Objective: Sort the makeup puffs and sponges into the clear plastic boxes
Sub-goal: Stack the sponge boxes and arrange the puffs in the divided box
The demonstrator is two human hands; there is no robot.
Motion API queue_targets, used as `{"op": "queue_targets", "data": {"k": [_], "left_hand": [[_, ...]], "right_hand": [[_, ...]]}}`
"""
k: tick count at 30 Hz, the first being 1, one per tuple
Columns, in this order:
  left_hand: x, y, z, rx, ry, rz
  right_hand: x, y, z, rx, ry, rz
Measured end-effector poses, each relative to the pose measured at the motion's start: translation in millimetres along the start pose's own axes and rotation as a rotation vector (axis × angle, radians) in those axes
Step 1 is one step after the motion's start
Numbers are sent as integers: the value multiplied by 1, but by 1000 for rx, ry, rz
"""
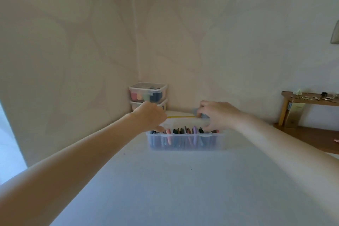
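Puffs stand on edge, filling open clear box mid-counter; two lidded boxes stacked in corner, already holding sponges. My left hand curls at box's far rim, hold unclear; my right hand pinches grey-blue piece. Sorting looks nearly finished.

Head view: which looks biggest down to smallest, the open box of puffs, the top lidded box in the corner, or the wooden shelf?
1. Open box of puffs, nearest, so partly flattered.
2. Wooden shelf, cut off at the edge, so unsure.
3. Top lidded box, farthest.
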State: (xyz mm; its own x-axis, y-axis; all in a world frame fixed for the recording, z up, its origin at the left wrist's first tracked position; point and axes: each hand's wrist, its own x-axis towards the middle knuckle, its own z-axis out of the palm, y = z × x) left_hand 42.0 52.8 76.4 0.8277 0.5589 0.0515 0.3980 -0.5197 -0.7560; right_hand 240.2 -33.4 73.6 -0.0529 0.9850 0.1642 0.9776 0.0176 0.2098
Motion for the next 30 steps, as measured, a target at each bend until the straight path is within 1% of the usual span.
{"op": "queue_targets", "data": {"k": [1,2,4,5,7,8,9,10,11,13,14,15,16,19,22,25,27,30], "left_hand": [[1,-6,0,2,13,-29],[4,-12,-1,-30,46,-88],[11,-19,0,-151,162,-237],[15,-19,1,-186,267,-288],[22,-16,5,-103,524,-249],[29,-13,9,-18,604,-220],[37,-10,11,43,664,-192],[46,-5,15,55,679,-161],[53,1,15,33,695,-123],[64,18,5,-91,663,-53],[69,28,-3,-159,621,-14],[76,37,-8,-219,549,33],[83,47,-13,-301,471,78],[95,67,-27,-533,341,167],[106,80,-24,-673,206,250],[106,82,-19,-886,108,222],[105,81,-17,-925,86,214],[105,84,-14,-879,119,233]], "right_hand": [[2,6,-4,70,9,16],[5,12,-9,142,54,33],[8,22,-15,309,201,93],[9,25,-16,383,301,136],[6,25,-16,505,556,221],[3,25,-14,537,666,253],[-1,27,-11,556,719,281],[-4,29,-6,572,701,298],[-8,31,0,589,620,301],[-12,37,12,598,368,309],[-13,40,18,602,248,335],[-13,42,23,624,170,373],[-13,46,27,650,137,411],[-12,50,29,710,103,475],[-11,48,26,711,48,464],[-9,46,26,711,41,461],[-7,46,26,711,70,463],[-4,47,25,723,122,466]]}}
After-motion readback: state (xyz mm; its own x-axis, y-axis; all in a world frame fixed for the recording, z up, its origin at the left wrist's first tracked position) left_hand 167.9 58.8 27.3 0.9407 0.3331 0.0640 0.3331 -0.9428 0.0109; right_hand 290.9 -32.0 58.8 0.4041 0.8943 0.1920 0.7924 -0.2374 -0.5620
